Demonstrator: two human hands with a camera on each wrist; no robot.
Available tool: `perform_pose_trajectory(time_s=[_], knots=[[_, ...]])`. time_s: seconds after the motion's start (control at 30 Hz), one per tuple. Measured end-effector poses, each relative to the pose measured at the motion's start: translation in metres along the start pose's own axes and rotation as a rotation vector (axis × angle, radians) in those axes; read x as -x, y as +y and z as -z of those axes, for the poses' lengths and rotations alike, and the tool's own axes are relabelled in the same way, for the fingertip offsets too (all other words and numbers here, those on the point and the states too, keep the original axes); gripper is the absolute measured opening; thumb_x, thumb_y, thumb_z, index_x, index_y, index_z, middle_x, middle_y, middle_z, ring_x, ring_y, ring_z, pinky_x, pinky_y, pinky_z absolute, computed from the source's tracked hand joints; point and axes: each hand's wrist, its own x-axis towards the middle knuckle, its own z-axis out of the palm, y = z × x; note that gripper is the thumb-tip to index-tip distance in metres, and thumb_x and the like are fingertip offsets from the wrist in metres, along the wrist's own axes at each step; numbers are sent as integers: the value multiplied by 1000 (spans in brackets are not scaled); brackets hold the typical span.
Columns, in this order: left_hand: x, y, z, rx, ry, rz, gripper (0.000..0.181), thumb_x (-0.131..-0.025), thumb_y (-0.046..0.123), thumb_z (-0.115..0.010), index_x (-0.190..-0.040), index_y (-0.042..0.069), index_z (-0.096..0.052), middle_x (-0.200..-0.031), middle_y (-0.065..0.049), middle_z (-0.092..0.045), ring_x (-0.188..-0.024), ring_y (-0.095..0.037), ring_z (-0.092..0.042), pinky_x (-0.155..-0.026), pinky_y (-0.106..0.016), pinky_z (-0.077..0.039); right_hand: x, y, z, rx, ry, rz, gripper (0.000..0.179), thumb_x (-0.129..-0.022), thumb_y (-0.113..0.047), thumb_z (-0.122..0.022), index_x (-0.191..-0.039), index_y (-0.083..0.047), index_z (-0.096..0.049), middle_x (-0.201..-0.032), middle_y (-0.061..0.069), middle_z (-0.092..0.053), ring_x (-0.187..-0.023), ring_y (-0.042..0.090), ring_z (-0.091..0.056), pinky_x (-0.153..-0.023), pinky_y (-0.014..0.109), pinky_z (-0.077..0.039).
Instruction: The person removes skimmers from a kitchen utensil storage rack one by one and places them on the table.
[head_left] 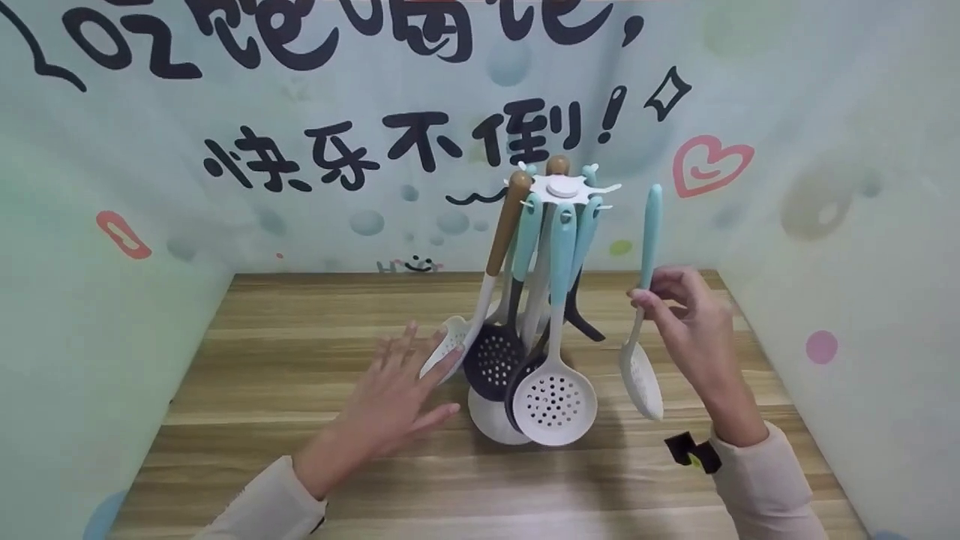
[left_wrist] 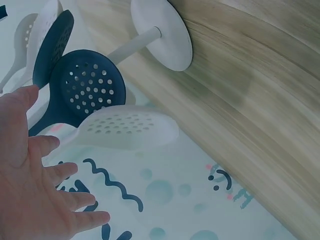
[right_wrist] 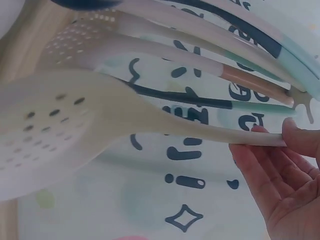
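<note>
My right hand pinches a white skimmer between thumb and fingers, near the lower end of its turquoise handle. The skimmer hangs upright, handle up, to the right of a utensil carousel. In the right wrist view its perforated head fills the left side. My left hand is spread with straight fingers at the carousel's left. Its fingertips overlap a white perforated utensil with a brown handle. A dark skimmer and another white skimmer hang from the carousel, their heads above its round base.
The carousel stands on a wood-grain table. A dark turner hangs at its right rear. Behind is a pale printed backdrop with dark lettering, and similar printed sheets flank both sides.
</note>
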Motion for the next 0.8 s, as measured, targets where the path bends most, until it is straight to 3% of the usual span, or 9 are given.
perform_pose_trajectory(time_s=[0.2,0.4,0.8], knots=[[0,0,0,13,28,-12,66,-89,57,-47,-145,24,-33,-153,-8,-24,-137,-44,-21,-108,-60,-20,4,19,-8,-53,-47,-127,27,-83,-11,-69,-100,3,-54,-85,14,-67,-73,3,-64,-66,17,-53],[1,-1,-1,20,44,-25,64,-89,55,-48,-143,22,-36,-151,-11,-28,-136,-45,-24,-106,-62,-22,4,52,-23,-61,-99,-253,27,-85,-14,-67,-101,2,-52,-88,18,-68,-74,5,-65,-64,20,-54],[2,-2,-4,20,-10,-1,67,-89,57,-45,-145,25,-30,-154,-9,-21,-138,-44,-18,-109,-59,-15,8,109,-55,-61,-107,-444,26,-86,-10,-66,-102,3,-50,-92,18,-65,-72,-4,-61,-67,28,-56]])
